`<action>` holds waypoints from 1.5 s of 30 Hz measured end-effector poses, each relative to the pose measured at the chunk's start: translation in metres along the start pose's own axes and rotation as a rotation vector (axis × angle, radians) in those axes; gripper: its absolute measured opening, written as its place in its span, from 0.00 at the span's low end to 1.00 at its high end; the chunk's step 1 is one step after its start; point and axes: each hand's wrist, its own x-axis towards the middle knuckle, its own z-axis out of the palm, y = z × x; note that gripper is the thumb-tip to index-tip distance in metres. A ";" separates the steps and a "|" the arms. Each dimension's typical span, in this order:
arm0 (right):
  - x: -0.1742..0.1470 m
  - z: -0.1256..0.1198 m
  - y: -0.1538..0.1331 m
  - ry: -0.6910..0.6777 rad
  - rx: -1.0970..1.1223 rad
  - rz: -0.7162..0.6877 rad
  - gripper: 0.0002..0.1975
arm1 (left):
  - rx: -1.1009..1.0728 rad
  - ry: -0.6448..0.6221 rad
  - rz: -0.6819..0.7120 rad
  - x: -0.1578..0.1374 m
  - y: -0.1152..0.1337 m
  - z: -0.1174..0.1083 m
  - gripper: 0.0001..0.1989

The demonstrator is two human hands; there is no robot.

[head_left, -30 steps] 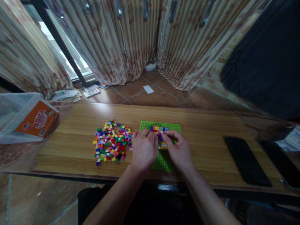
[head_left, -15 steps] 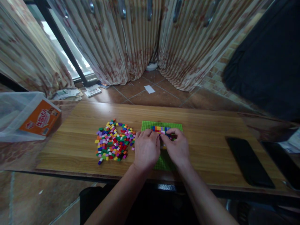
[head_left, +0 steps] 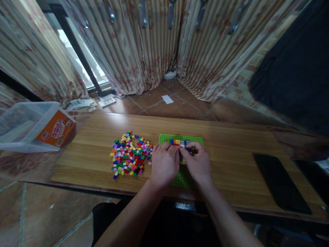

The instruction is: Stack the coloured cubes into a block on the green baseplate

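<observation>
Left hand (head_left: pixel 164 164): lower centre of the frame, fingers curled over the left part of the brick rows; fingertips hidden, so I cannot tell whether the grip holds anything.
Right hand (head_left: pixel 199 163): just right of it, thumb and forefinger bent into a narrow grip at the rows; whether a brick sits between the tips cannot be told.
Small multicoloured plastic brick rows (head_left: pixel 180 142): centre of the frame, on the green studded square baseboard (head_left: pixel 182 180), partly covered by both hands.
Loose pile of small multicoloured plastic bricks (head_left: pixel 135 161): left of centre, on the wood-grain bench (head_left: pixel 231 144), near the left hand.
Brick handling: judged very light, stiff, smooth and hard to break, but small enough to slip; best pinched by opposite side walls, studs left free.
Baseboard handling: judged light and thin; best steadied at a bare edge.
Change against one second ago: bench, pile and baseboard lie further right in the frame, suggesting a turned camera; the hands remain over the rows, the gap between them narrower.
</observation>
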 end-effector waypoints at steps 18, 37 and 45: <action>0.016 -0.017 0.008 -0.079 -0.085 0.003 0.15 | 0.070 -0.403 -0.026 -0.005 -0.090 -0.067 0.03; 0.019 -0.018 0.012 -0.106 -0.055 -0.010 0.15 | -0.021 -0.374 -0.049 0.004 -0.081 -0.060 0.07; 0.005 -0.021 -0.003 0.065 0.013 -0.472 0.07 | -0.664 -0.356 -0.110 0.007 -0.064 -0.059 0.07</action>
